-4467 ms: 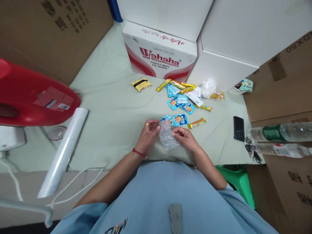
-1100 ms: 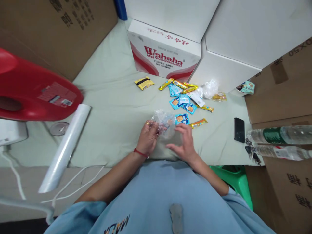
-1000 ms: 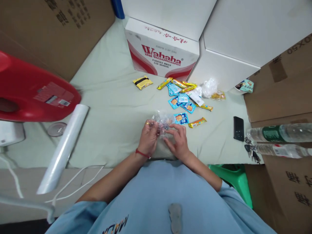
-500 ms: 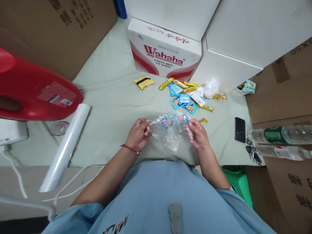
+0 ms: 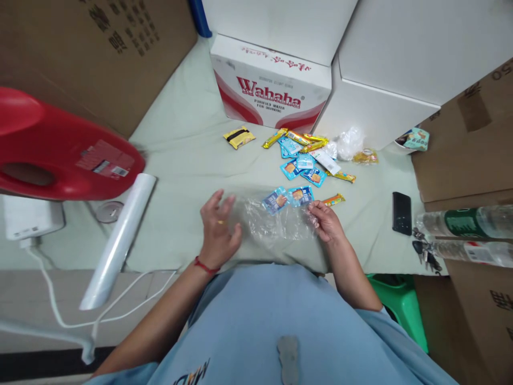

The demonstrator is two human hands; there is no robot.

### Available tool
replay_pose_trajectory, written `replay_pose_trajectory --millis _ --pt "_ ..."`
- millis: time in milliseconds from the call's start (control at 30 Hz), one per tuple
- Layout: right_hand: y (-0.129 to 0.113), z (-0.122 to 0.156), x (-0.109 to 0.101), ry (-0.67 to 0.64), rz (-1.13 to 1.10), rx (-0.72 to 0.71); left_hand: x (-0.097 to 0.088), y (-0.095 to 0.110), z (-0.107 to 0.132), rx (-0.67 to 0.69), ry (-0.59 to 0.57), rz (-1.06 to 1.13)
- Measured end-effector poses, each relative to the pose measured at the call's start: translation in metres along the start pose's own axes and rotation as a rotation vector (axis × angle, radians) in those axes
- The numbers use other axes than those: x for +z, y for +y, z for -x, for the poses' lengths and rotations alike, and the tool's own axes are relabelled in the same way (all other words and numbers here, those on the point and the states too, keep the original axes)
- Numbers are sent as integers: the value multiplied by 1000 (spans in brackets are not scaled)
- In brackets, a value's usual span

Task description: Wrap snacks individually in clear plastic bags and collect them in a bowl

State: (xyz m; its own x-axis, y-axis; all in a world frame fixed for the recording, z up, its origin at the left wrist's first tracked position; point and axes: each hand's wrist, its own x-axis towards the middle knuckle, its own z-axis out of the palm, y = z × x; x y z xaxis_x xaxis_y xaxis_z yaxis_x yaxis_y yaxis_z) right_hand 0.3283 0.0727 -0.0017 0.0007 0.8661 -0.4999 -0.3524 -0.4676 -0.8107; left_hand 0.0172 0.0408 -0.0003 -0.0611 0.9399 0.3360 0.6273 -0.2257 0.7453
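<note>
My right hand (image 5: 325, 220) pinches the right edge of a clear plastic bag (image 5: 276, 227) low over the cloth-covered table. To the left of the bag, my left hand (image 5: 218, 227) is off it, fingers apart and slightly blurred. Two blue snack packets, one paler (image 5: 276, 200) and one darker (image 5: 300, 195), are at the bag's far edge; I cannot tell whether they are inside it or beyond it. Just past my right fingertips lies a yellow-orange stick wrapper (image 5: 334, 200). Farther back is a pile of blue packets (image 5: 313, 175) and yellow stick packs (image 5: 294, 137).
A yellow packet (image 5: 239, 137) lies before the Wahaha box (image 5: 272, 91). On the left are a red jug (image 5: 68, 149) and a plastic film roll (image 5: 120, 240). A phone (image 5: 401, 213), keys (image 5: 425, 252) and two bottles (image 5: 465, 222) are on the right.
My left hand has let go of the bag's left edge and moved left, its fingers spreading. The bag has sagged on that side. My right hand keeps its hold.
</note>
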Motion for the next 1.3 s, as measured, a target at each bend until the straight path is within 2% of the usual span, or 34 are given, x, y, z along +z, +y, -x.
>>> replay_pose_trajectory --millis 100,200,267,333,500,567,633,700,800,1000,1100,1233,1300 --pt "-1 2 0 -11 -10 3 15 15 -12 292 -203 -80" --pt "-3 7 -6 10 -20 -7 27 26 -29 424 -398 -12" --pt "-3 12 -15 36 -28 -19 29 30 -36 385 -484 82" --pt "-3 16 -27 49 -35 -18 27 31 -37 213 -502 174" --pt "-1 22 -44 46 -58 10 30 29 -26 -370 -293 464" --pt "1 23 -42 10 -51 -23 35 27 -22 -535 -200 561" --pt "3 23 -35 -53 -6 -45 39 24 -18 -641 -112 611" --pt "6 23 -26 -80 88 -72 40 23 -14 -684 -46 623" --pt "15 22 -7 -23 250 -141 40 24 -8 -665 16 609" --pt "34 7 38 32 434 -221 40 27 1 -575 22 662" --pt "38 -8 47 41 486 -241 37 20 6 -670 59 758" --pt "33 -17 47 47 404 -216 14 -3 21 -902 90 776" --pt "28 -16 48 17 386 -184 -8 -17 32 -914 109 692"
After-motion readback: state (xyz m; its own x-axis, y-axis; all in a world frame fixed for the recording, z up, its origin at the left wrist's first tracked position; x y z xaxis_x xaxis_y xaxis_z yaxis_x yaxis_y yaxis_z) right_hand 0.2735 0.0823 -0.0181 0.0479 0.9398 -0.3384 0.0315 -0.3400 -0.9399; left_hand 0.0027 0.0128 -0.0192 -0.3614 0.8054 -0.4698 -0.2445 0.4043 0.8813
